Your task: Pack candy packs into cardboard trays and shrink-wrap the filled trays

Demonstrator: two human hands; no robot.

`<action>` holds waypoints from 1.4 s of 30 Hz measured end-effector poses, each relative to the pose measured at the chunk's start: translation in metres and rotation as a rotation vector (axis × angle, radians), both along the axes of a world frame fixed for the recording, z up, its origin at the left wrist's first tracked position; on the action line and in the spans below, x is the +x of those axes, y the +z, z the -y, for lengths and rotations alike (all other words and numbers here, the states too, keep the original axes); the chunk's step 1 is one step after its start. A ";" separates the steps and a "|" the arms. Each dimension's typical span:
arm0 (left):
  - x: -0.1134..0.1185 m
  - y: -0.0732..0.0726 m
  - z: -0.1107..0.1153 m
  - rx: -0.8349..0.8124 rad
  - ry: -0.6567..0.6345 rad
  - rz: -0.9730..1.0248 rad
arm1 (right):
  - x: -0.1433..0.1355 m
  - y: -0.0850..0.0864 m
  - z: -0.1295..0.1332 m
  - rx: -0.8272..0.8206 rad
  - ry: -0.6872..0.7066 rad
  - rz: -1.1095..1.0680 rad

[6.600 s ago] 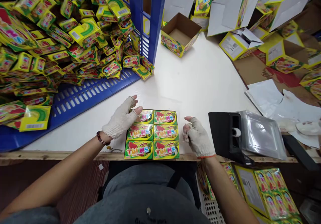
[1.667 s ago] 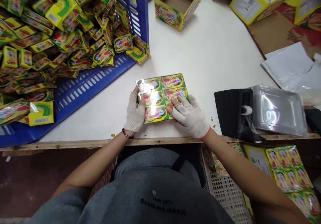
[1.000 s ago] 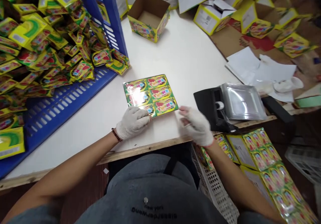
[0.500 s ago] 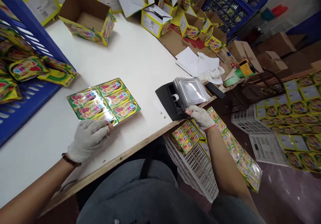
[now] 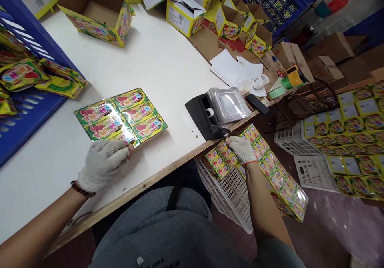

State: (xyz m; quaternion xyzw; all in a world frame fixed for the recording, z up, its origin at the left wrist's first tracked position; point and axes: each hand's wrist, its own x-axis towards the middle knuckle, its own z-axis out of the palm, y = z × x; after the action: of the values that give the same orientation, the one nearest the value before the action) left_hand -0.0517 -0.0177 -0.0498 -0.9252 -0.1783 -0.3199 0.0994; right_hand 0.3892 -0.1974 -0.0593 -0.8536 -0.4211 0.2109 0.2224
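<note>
From the head camera, the white slatted crate [image 5: 231, 198] below the table edge at 5 o'clock holds film-wrapped packs of candy boxes [image 5: 220, 160], and the gloved right hand [image 5: 242, 149] rests on them, fingers curled, though whether they actually grip cannot be told. At 9 o'clock the gloved left hand [image 5: 102, 165] presses loosely bent fingers on the near edge of the wrapped six-box Twins pack [image 5: 120, 114] lying flat on the white table [image 5: 168, 68]. The blue crate [image 5: 21, 112] of loose candy boxes is cut off at 10 o'clock; an open empty carton [image 5: 96, 14] stands at 11 o'clock.
</note>
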 end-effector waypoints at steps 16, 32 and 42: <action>-0.009 -0.004 0.021 -0.219 0.038 0.009 | -0.220 0.027 -0.079 0.080 0.507 -0.782; 0.007 0.000 0.023 -0.254 0.199 -0.107 | -0.250 -0.020 -0.105 -0.005 0.394 -0.802; 0.012 0.014 0.018 -0.298 0.286 -0.124 | -0.236 -0.016 -0.095 0.015 -0.054 -1.250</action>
State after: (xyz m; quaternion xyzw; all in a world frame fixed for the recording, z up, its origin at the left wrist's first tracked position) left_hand -0.0394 -0.0353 -0.0354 -0.9128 -0.3467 -0.2151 0.0164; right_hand 0.1528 -0.1024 -0.0751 -0.5777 -0.1912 0.6617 0.4381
